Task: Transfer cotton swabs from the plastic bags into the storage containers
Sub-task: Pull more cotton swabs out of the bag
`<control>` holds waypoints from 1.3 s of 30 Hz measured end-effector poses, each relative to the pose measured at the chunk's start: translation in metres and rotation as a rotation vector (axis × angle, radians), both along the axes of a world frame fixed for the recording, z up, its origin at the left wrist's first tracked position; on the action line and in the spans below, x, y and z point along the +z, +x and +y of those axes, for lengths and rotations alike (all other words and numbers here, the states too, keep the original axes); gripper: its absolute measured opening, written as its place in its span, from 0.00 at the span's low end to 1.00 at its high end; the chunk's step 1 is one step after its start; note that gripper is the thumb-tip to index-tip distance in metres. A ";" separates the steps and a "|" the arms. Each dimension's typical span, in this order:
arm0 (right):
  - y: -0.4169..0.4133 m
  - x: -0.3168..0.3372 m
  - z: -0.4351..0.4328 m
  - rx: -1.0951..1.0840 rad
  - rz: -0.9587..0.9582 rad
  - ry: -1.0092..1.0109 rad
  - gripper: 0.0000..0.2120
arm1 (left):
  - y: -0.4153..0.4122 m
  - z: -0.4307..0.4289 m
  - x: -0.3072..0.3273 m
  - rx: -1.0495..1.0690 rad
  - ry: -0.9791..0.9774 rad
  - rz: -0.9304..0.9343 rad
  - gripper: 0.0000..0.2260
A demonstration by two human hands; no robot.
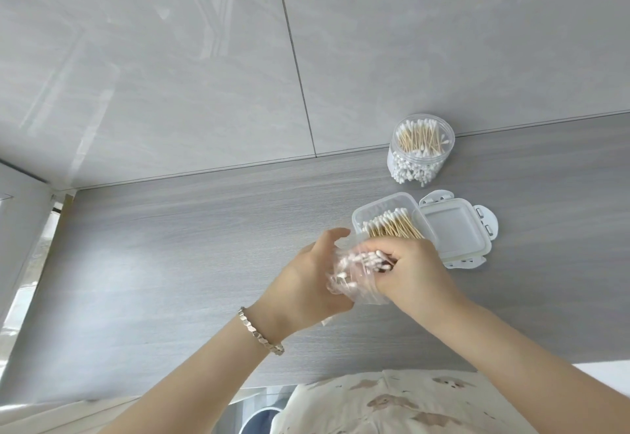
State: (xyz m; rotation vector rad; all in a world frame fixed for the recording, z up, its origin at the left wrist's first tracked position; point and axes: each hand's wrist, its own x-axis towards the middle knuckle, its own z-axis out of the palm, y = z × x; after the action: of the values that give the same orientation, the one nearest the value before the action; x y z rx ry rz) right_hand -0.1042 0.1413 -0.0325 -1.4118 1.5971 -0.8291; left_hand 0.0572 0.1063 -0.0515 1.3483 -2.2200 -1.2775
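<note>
While left hand [306,283] grips plastic bag [344,280], right hand [409,273] fingers pinch cotton swabs [366,259] inside.

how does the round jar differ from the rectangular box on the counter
The round jar is a tall clear cylinder; the rectangular box is low and flat. The jar stands near the wall, apart from the hands; the box sits right beside the right hand. The jar's swabs stand on end; the box's lie sideways. The box's hinged lid lies open beside it. Both are clear plastic holding wooden-stick cotton swabs.
</note>
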 end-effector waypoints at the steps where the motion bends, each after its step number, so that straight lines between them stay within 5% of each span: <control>1: -0.003 0.000 -0.001 -0.020 -0.028 0.005 0.11 | 0.001 -0.001 0.000 0.005 -0.002 -0.020 0.37; 6: -0.024 0.009 -0.005 -0.039 -0.172 0.041 0.14 | 0.009 -0.005 0.000 0.055 0.060 -0.034 0.25; 14: -0.023 0.014 -0.003 0.045 -0.361 0.041 0.07 | 0.001 0.008 0.006 0.076 0.355 0.422 0.10; 21: -0.014 0.007 0.002 0.008 -0.600 -0.055 0.18 | -0.011 0.007 0.014 0.054 0.443 0.471 0.08; 31: 0.004 0.003 -0.007 -0.119 -0.425 -0.173 0.05 | -0.020 0.011 0.021 -0.014 0.468 0.374 0.02; 39: -0.017 0.011 -0.024 -0.333 -0.484 -0.111 0.10 | -0.015 0.003 0.027 -0.027 0.435 0.360 0.12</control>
State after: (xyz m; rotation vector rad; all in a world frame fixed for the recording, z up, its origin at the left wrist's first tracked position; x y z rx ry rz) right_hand -0.1208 0.1168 -0.0214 -0.9260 1.4329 -1.3569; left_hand 0.0423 0.1098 -0.0243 1.0998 -1.7864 -1.9193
